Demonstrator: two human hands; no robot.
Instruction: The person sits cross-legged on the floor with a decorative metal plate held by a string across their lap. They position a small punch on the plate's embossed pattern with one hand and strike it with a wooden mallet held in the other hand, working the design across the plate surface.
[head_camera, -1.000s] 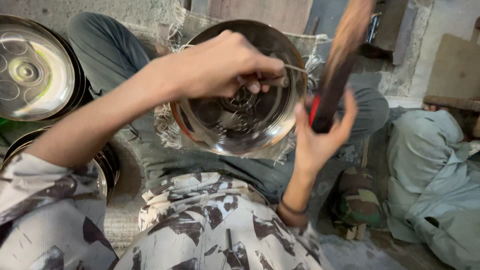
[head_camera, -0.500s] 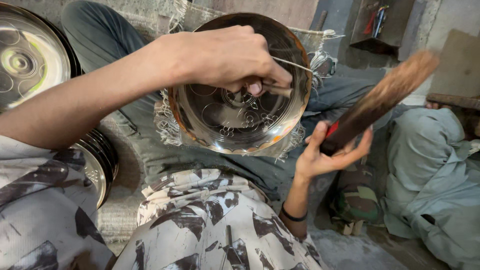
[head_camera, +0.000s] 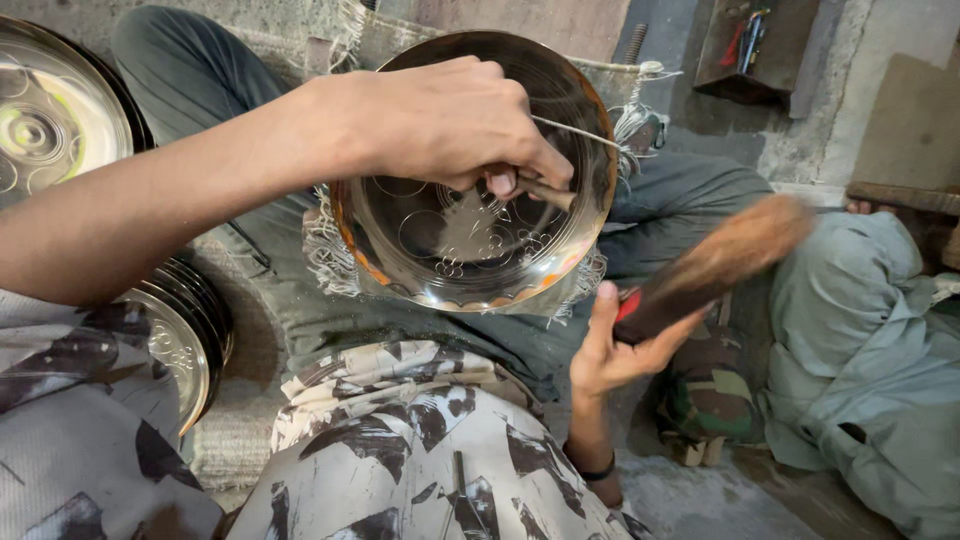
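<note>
Engraving step: left hand (head_camera: 440, 125) pinches the punch (head_camera: 545, 192) on the plate (head_camera: 470, 240), right hand (head_camera: 615, 350) grips the mallet (head_camera: 715, 265); tip wants holding steady, blows square.

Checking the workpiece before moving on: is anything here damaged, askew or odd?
Nothing looks damaged. The metal bowl sits tilted on the lap, the left hand holds a thin tool inside it, and the right hand grips a motion-blurred brush.

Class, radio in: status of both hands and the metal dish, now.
Left hand pinching thin chisel on engraved metal dish. Right hand gripping blurred wooden mallet. Nothing between mallet and chisel.
</note>
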